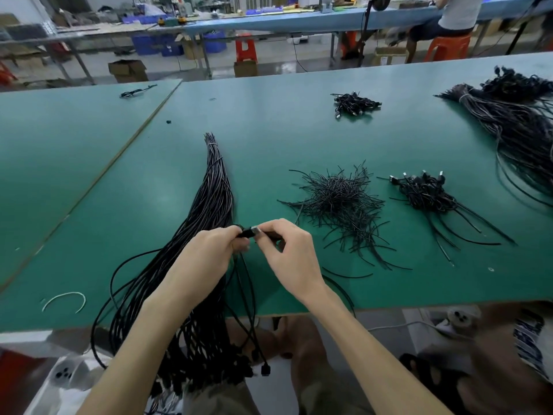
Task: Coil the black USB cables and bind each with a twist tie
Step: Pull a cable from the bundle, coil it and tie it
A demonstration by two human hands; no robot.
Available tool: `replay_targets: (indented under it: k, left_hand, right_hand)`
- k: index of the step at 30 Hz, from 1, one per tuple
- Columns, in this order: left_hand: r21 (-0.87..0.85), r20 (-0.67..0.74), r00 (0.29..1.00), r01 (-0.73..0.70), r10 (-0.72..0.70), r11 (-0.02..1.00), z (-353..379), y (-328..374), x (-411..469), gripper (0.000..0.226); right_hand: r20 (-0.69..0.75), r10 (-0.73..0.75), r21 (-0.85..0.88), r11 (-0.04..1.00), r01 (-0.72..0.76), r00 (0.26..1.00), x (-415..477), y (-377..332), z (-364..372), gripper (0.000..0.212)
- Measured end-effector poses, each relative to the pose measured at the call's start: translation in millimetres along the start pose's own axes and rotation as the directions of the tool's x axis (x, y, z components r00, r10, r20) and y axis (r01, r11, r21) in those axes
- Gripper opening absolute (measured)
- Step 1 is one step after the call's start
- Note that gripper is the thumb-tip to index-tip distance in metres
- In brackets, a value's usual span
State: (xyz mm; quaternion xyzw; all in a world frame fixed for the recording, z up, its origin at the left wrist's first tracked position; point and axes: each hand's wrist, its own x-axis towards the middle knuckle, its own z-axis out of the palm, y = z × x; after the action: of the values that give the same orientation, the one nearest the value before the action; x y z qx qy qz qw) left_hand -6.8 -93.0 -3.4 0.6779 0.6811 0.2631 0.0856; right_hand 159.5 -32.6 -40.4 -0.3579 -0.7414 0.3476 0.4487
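From the head view, both hands meet just above the table, a little in from its near edge. The left hand has its fingers curled round the black plug of one cable. The right hand pinches that plug's metal tip between thumb and forefinger. The cable's slack drops from the hands over the near edge, and a plug dangles below. Under the left wrist a long bundle of straight black cables runs from a tied tip near the table's middle and spills over the near edge. A heap of ties lies to the right of the hands, near but apart from them. Further right is a pile of coils with plugs sticking up and tails pointing at the near edge. A smaller pile sits toward the far edge, and a large second bundle fills the far right corner. Green mat shows between the bundle and a seam on the left, with a white loop by the near edge there.
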Motion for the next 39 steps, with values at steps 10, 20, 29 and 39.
replay_targets:
  k: [10,20,29,39]
  left_hand:
    - [-0.853,-0.169,0.903,0.067,-0.395,0.517,24,24,13,0.029]
    - [-0.996,0.061,0.919,0.029,-0.389,-0.088,9,28,27,0.037]
    - [-0.975,0.183,0.957,0.147,-0.224,-0.167,0,13,24,0.024]
    - [-0.974,0.052,0.987,0.084,-0.153,0.21,14,-3,12,0.02]
  right_hand:
    - [0.048,-0.047,0.124,0.991,0.04,0.998,0,4,3,0.015]
    - [0.16,0.111,0.244,0.958,-0.148,0.981,2,4,1,0.017]
    - [0.175,0.103,0.25,0.957,-0.145,0.979,1,3,-1,0.01]
    - [0.205,0.061,0.248,0.962,-0.112,0.977,1,0,-2,0.035]
